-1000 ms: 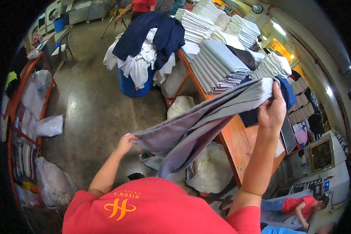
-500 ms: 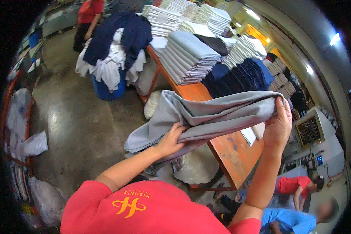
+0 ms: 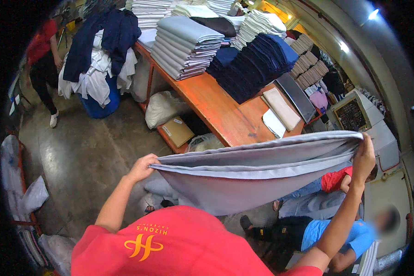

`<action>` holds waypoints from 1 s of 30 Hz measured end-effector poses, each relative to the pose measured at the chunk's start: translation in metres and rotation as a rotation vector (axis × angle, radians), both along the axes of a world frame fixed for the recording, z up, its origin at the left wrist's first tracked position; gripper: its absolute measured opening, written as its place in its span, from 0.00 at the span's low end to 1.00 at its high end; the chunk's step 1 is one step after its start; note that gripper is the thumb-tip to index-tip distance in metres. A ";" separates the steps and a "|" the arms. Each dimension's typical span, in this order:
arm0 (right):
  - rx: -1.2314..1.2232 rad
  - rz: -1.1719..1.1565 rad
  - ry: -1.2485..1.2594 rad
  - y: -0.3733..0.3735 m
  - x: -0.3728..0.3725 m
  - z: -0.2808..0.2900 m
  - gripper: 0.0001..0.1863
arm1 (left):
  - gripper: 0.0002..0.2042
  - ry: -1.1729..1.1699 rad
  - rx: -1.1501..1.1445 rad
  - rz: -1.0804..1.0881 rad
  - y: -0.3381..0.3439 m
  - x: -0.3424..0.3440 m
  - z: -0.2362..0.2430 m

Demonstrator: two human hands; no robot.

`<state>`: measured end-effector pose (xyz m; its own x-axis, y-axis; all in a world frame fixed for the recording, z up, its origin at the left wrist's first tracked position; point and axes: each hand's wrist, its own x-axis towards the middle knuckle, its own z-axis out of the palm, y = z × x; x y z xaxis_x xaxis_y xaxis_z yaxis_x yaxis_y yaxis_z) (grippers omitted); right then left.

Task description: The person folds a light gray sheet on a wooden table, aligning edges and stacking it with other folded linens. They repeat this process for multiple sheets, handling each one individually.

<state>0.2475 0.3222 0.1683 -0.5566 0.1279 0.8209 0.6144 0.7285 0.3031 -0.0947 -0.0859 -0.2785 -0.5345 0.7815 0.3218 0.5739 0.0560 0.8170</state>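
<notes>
Stretched between my hands in front of me is a grey folded cloth [image 3: 244,184], its long layered edges running sideways and its lower part sagging. My left hand [image 3: 142,168] pinches its left end; my right hand [image 3: 363,158] grips its right end, higher up. Beyond it stands an orange table [image 3: 204,110] with stacks of folded grey cloth [image 3: 179,53], navy cloth [image 3: 253,69] and white cloth [image 3: 260,27], plus a folded beige cloth [image 3: 280,108] near its right end.
A blue barrel [image 3: 99,103] heaped with navy and white cloth stands left of the table. A person in red [image 3: 39,46] stands at far left. Two people [image 3: 331,237] [image 3: 331,181] are at lower right. A cardboard box [image 3: 175,129] is under the table; plastic bags [image 3: 32,198] line the left.
My hands have moved apart again, drawing the bunched cloth out straighter. The view has turned, shifting the table and barrel leftward. The person in red at far left now shows legs and shoes.
</notes>
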 end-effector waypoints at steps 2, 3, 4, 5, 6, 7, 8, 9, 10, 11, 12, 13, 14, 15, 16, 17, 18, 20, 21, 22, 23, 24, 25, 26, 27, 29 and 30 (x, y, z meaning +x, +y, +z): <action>0.021 -0.040 -0.086 0.028 0.020 -0.008 0.12 | 0.11 -0.115 0.066 0.008 0.000 -0.011 0.017; -0.052 -0.102 -0.067 0.042 0.031 -0.013 0.11 | 0.12 -0.149 0.108 0.020 0.001 -0.017 0.027; -0.070 -0.090 -0.082 0.056 0.041 -0.020 0.11 | 0.12 -0.120 0.173 0.070 0.003 -0.026 0.038; -0.239 -0.086 0.024 0.069 0.049 -0.034 0.10 | 0.10 -0.017 0.238 0.112 0.005 -0.039 0.052; -0.321 -0.149 0.113 0.080 0.056 -0.054 0.08 | 0.09 -0.041 0.266 0.136 0.008 -0.054 0.067; -0.360 -0.102 0.142 0.089 0.061 -0.079 0.08 | 0.10 0.061 0.304 0.138 0.012 -0.070 0.085; -0.431 -0.057 0.149 0.096 0.062 -0.112 0.11 | 0.13 0.105 0.324 0.141 0.015 -0.086 0.104; -0.769 -0.209 0.029 0.098 0.068 -0.143 0.13 | 0.15 0.152 0.335 0.178 0.019 -0.100 0.123; -0.883 -0.120 -0.087 0.096 0.075 -0.175 0.13 | 0.17 0.196 0.361 0.168 0.021 -0.115 0.144; -1.418 -0.190 0.114 0.095 0.083 -0.196 0.12 | 0.18 0.288 0.300 0.210 0.022 -0.125 0.165; -1.601 -0.082 0.216 0.094 0.091 -0.206 0.10 | 0.16 0.296 0.248 0.193 0.025 -0.132 0.185; -1.527 -0.048 0.238 0.091 0.097 -0.213 0.10 | 0.17 0.352 0.268 0.144 0.030 -0.133 0.202; -1.521 0.010 0.288 0.087 0.104 -0.214 0.10 | 0.17 0.367 0.228 0.131 0.035 -0.134 0.220; -1.546 0.061 0.448 0.083 0.107 -0.210 0.10 | 0.20 0.419 0.314 0.140 0.038 -0.136 0.239; -1.541 0.197 0.572 0.077 0.110 -0.203 0.12 | 0.24 0.423 0.339 0.184 0.038 -0.137 0.256; -1.420 0.246 0.721 0.073 0.109 -0.196 0.12 | 0.27 0.337 0.495 0.161 0.039 -0.141 0.272; -1.338 0.400 0.856 0.068 0.106 -0.190 0.13 | 0.31 0.261 0.634 0.128 0.040 -0.146 0.286; -1.216 0.502 1.027 0.057 0.096 -0.190 0.16 | 0.32 0.197 0.711 0.073 0.041 -0.154 0.305; -1.233 0.355 0.867 0.050 0.092 -0.195 0.17 | 0.30 0.141 0.652 0.145 0.045 -0.158 0.311; -1.277 0.238 0.705 0.044 0.088 -0.203 0.18 | 0.28 0.100 0.572 0.213 0.050 -0.160 0.316; -1.296 0.154 0.522 0.035 0.085 -0.213 0.17 | 0.26 0.236 0.610 0.257 0.052 -0.155 0.313; -1.415 0.236 0.612 0.025 0.087 -0.221 0.12 | 0.24 0.269 0.570 0.398 0.052 -0.150 0.310; -1.422 0.254 0.764 0.017 0.093 -0.224 0.11 | 0.22 0.279 0.596 0.477 0.050 -0.141 0.304; -1.434 0.328 0.907 -0.002 0.109 -0.227 0.09 | 0.22 0.200 0.676 0.485 0.040 -0.127 0.292; -1.335 0.287 0.922 -0.017 0.119 -0.227 0.08 | 0.17 0.036 0.843 0.434 0.028 -0.113 0.283; -1.132 0.373 1.087 -0.050 0.137 -0.223 0.08 | 0.12 0.022 1.131 0.343 -0.008 -0.081 0.256; -1.114 0.489 1.171 -0.066 0.143 -0.218 0.08 | 0.10 0.026 1.302 0.214 -0.025 -0.075 0.251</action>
